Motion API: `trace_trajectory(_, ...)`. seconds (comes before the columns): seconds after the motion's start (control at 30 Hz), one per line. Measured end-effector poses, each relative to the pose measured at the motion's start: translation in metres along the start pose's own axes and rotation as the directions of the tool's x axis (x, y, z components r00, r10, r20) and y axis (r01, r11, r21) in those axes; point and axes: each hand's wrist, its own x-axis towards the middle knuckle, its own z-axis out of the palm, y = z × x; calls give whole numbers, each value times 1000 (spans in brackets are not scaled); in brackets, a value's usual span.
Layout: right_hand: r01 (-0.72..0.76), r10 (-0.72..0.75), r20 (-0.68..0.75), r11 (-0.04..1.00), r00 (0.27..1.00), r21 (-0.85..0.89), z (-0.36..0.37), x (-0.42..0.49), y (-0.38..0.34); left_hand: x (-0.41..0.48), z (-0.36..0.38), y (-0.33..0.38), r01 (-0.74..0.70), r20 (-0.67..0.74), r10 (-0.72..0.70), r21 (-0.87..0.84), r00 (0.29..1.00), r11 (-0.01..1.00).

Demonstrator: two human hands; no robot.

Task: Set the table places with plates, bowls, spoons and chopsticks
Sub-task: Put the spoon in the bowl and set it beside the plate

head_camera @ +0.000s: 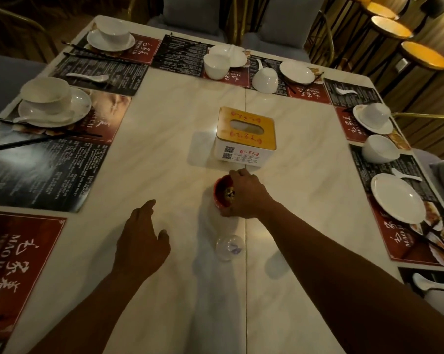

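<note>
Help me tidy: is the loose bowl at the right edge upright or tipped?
Tipped: the bowl leans on its side, mouth facing sideways.

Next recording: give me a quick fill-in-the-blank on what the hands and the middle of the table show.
1. The right hand grips a small ____ cup.
2. The left hand hovers over the table and holds ____.
3. Beyond the cup, mid-table, stands a ____ box with a slot in its lid.
Missing words: red; nothing; tissue.
</note>
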Motion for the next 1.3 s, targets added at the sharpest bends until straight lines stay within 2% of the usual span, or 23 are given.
trace_trajectory(0.5, 16, -17, 20, 999, 1000, 44, 8, -3, 20, -15, 13, 17, -56, 61, 57, -18, 997, 998)
trace_trajectory(0.6, 18, -25, 45, 990, 999, 142, -4, -9, 23, -19, 16, 19, -80, 90, 83, -31, 993, 996)
trace_trajectory(0.73, 13, 22, -103, 944, 994, 330, -42, -38, 49, -25, 22, 24, -151, 190, 153, -23, 970, 988)
trace_trajectory(0.83, -41, 124, -212, 931, 969, 362, -54, -77, 106, -29, 27, 33, -186, 303, 182, -16, 936, 982)
trace_trajectory(0.9, -192, 242, -139, 934, 960, 301, -44, -108, 144, -31, 31, 42, -176, 368, 176, -32, 913, 984)
trace_trajectory(0.93, -258, 287, -56, 918, 956, 300, -34, -125, 157, -33, 33, 46, -164, 385, 167, -39, 908, 986)
trace_trajectory(1.0, -280, 262, 100, 874, 960, 397, -8, -156, 169, -36, 39, 54, -130, 391, 136, -43, 910, 991)
trace_trajectory(1.03, -262, 232, 122, 857, 965, 443, 5, -167, 168, -38, 42, 55, -117, 386, 126, -45, 914, 992)
trace_trajectory(1.13, -235, 257, 33, 815, 966, 530, 38, -185, 149, -42, 50, 55, -117, 351, 124, -41, 928, 992)
trace_trajectory(1.23, -215, 338, -105, 778, 935, 591, 53, -185, 124, -46, 56, 56, -119, 297, 120, -20, 947, 993)
trace_trajectory(1.3, -208, 363, -138, 762, 922, 613, 60, -180, 112, -46, 58, 61, -109, 266, 109, -17, 958, 994)
